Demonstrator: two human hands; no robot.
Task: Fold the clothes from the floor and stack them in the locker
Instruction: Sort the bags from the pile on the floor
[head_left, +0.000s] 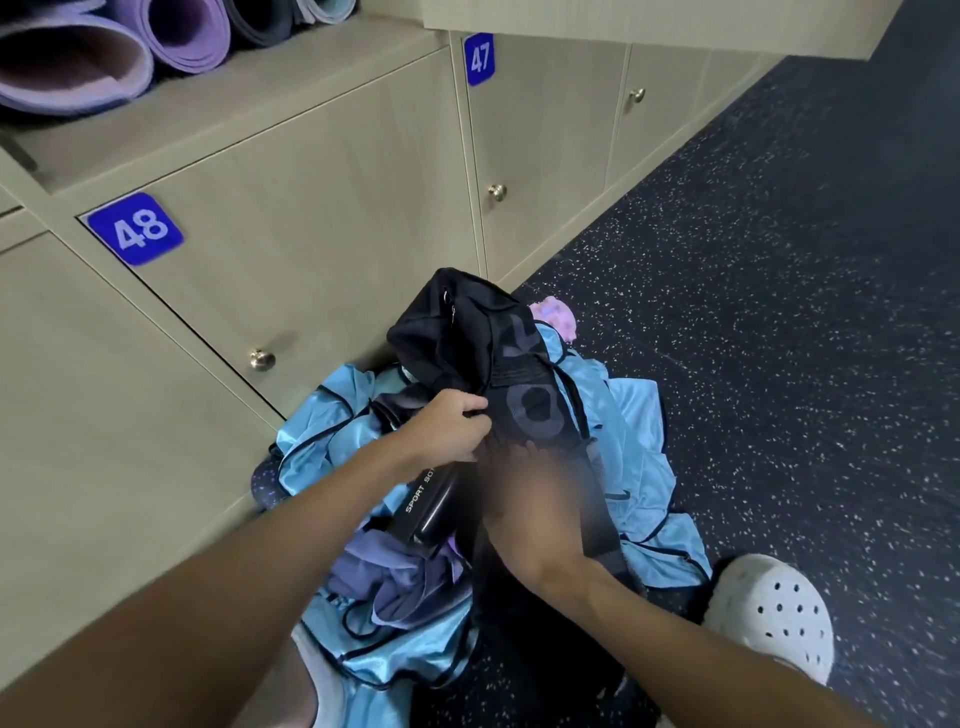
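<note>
At frame center, the left hand (451, 427) grasps a black garment (467, 332) over blue clothes (636, 447); the blurred right hand's (540, 488) grip cannot be told.

Locker doors (311, 218): matt wood-grain laminate, metal knobs (262, 359). Floor (779, 312): dark speckled rubber-like surface, matt. Blue garments (639, 415): shiny satin-like cloth. Black garment (467, 332): matt knit. Clog (774, 608): white perforated plastic. Number 48 plate (136, 229): glossy blue.

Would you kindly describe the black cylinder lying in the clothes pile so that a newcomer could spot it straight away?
Start at the locker door numbered 48 and drop to the heap of light blue clothes on the floor below it. Just under the left hand lies a black cylinder, tilted. It alone is hard and glossy, with white lettering beginning SPORT.
</note>
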